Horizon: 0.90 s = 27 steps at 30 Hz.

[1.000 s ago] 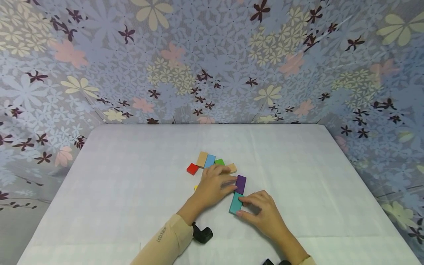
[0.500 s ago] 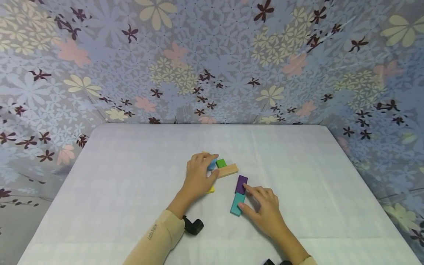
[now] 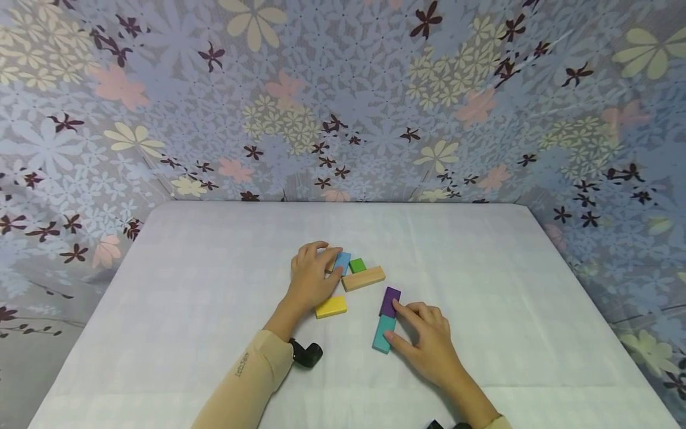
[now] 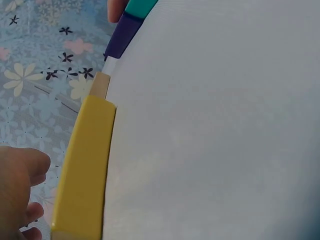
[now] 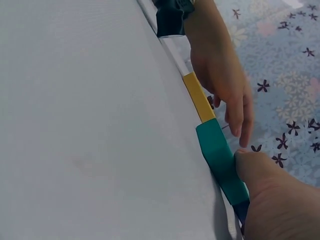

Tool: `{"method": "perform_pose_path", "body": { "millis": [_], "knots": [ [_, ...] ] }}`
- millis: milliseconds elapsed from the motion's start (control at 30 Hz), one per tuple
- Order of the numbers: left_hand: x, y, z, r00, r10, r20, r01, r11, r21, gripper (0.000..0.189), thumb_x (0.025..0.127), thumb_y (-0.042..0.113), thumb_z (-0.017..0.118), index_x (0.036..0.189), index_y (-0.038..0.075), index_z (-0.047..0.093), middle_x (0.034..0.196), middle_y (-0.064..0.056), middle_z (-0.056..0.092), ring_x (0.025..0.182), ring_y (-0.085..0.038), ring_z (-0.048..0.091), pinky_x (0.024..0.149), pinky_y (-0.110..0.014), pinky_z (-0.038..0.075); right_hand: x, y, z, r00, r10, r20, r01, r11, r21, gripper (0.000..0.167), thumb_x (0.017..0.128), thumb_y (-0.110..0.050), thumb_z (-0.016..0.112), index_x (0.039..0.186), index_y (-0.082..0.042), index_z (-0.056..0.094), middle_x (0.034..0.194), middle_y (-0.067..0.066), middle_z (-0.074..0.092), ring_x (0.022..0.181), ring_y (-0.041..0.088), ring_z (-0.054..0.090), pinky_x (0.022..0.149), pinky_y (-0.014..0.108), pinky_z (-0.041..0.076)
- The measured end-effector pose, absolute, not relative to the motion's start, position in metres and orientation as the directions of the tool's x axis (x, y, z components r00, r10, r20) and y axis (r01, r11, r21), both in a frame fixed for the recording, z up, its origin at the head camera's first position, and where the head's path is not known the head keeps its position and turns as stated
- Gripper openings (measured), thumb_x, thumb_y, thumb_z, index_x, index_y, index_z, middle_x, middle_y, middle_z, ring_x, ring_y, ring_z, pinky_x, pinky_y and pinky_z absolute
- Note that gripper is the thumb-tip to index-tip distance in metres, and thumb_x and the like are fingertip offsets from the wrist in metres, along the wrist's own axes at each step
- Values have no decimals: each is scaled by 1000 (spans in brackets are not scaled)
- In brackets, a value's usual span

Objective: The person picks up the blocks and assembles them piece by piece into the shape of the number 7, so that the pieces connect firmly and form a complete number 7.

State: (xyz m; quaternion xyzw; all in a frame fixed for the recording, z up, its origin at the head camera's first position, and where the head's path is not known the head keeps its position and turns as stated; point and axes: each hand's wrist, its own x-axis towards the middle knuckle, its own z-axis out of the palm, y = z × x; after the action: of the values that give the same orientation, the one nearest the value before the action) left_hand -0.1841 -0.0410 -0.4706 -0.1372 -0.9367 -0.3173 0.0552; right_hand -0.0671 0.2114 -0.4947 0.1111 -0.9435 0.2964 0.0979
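Note:
My left hand (image 3: 312,280) reaches over the far group of blocks. Its thumb and forefinger stand apart at the near and far ends of a light blue block (image 3: 342,263). A tan block (image 3: 329,260) shows only in part behind these fingers. My right hand (image 3: 429,342) lies beside two blocks set end to end: its forefinger touches the purple block (image 3: 389,301), its thumb the teal block (image 3: 383,335). In the right wrist view, the thumb rests against the side of the teal block (image 5: 220,160).
A long tan block (image 3: 364,278) lies aslant by a small green block (image 3: 357,265). Nearer the left wrist is a yellow block (image 3: 331,307). Everything lies on a white-clothed table (image 3: 509,286) with a floral curtain (image 3: 343,89) along its far edge.
My left hand has moved left from beside the purple block to the light blue one, uncovering the long tan and yellow blocks and hiding a red one. My right forefinger has shifted from teal to purple.

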Motion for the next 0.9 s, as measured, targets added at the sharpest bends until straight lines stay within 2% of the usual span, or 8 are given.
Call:
{"method": "perform_pose_path", "body": {
  "millis": [367,900],
  "knots": [
    [-189,-41,-477,-960,251,127,279,808,518,42,101,40,51,142,37,53,157,-9,34,147,-32,24,114,-58,24,-60,211,-493,-963,-143,228,-249,798,-549,64,81,-45,79,136,-20,61,119,-3,57,117,19,42,101,51,29],
    [-190,-43,-478,-956,273,104,288,820,494,42,100,42,51,141,36,54,157,-6,34,147,-31,24,112,-58,23,-39,213,-489,-966,-136,221,-235,821,-520,61,80,-52,78,131,-20,65,120,-2,58,118,21,44,99,53,35]
  ]
}}
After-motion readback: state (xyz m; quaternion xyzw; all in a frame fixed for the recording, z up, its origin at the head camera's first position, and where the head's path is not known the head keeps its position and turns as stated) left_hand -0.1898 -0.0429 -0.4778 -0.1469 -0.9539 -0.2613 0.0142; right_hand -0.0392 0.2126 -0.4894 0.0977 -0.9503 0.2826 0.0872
